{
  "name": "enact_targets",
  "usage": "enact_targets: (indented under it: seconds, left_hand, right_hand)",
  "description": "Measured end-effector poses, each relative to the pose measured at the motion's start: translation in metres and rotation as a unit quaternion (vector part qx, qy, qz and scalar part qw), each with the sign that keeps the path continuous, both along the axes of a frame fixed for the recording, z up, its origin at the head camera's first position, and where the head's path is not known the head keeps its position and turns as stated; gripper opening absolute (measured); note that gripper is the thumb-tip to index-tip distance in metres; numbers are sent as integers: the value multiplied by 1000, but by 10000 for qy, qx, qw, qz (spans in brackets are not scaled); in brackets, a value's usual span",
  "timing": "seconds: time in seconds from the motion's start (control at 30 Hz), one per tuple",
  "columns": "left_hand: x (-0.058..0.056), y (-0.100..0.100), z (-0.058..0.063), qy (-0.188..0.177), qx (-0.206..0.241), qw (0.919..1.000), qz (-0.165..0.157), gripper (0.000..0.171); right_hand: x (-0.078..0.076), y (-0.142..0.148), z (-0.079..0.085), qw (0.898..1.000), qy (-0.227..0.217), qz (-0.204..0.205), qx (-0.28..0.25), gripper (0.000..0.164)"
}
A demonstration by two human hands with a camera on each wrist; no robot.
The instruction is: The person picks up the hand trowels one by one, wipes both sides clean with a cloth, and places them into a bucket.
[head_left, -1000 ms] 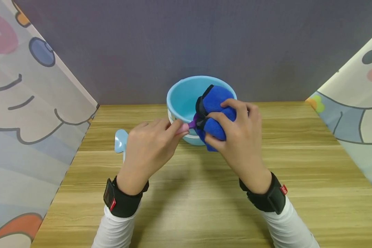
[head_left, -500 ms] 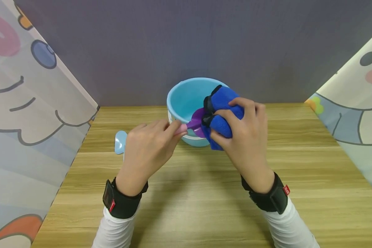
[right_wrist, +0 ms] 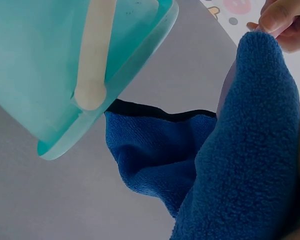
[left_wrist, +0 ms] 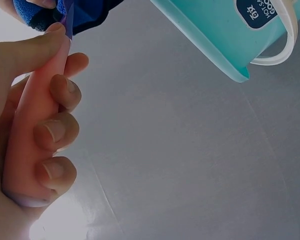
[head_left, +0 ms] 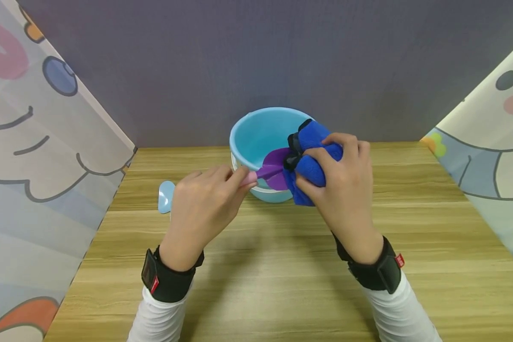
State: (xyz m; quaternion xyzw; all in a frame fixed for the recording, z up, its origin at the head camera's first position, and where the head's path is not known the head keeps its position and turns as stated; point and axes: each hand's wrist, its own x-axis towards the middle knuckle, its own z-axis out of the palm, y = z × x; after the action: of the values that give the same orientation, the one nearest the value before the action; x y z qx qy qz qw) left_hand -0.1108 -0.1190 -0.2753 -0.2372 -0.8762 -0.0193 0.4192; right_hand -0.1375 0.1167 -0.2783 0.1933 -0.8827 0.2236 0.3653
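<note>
My left hand [head_left: 207, 199] grips the pink handle [left_wrist: 32, 135] of a toy shovel, fingers curled round it and thumb along its top. The shovel's purple blade [head_left: 275, 168] points right, over the front rim of a light blue bucket [head_left: 256, 135] in the head view. A blue terry cloth [head_left: 312, 168] with black edging is bunched in my right hand [head_left: 342, 185], folded over the blade's far end and hiding its tip. In the right wrist view a loose flap of the cloth [right_wrist: 155, 150] hangs beside the bucket.
A light blue shovel [head_left: 166, 195] lies on the wooden table [head_left: 256, 285] at the left, partly behind my left hand. The bucket's white handle [right_wrist: 95, 60] hangs down its side. A grey panel [head_left: 256, 57] rises behind, with cartoon-printed sheets at both sides.
My right hand has slid to the right with the cloth, uncovering more of the purple blade. The left hand has stayed nearly still on the handle.
</note>
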Motion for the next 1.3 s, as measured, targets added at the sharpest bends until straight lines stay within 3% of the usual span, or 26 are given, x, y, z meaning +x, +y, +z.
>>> enact_targets:
  seconds: [0.2, 0.6, 0.77, 1.13, 1.3]
  left_hand:
    - [0, -1, 0, 40, 0, 10000, 20, 41]
    - [0, -4, 1, 14, -19, 10000, 87, 36]
    - [-1, -5, 1, 9, -6, 10000, 30, 36]
    - [1, -6, 3, 104, -35, 9999, -11, 37]
    - [1, -7, 4, 86, -26, 10000, 5, 39]
  right_hand:
    - [-2, 3, 0, 9997, -77, -89, -215, 32]
    - [-6, 5, 0, 9984, -284, 313, -371, 31]
    - [-7, 6, -1, 9989, -281, 244, -291, 33]
    - [-9, 4, -3, 9957, -595, 237, -672, 35]
    - [-9, 5, -4, 9951, -479, 358, -787, 36]
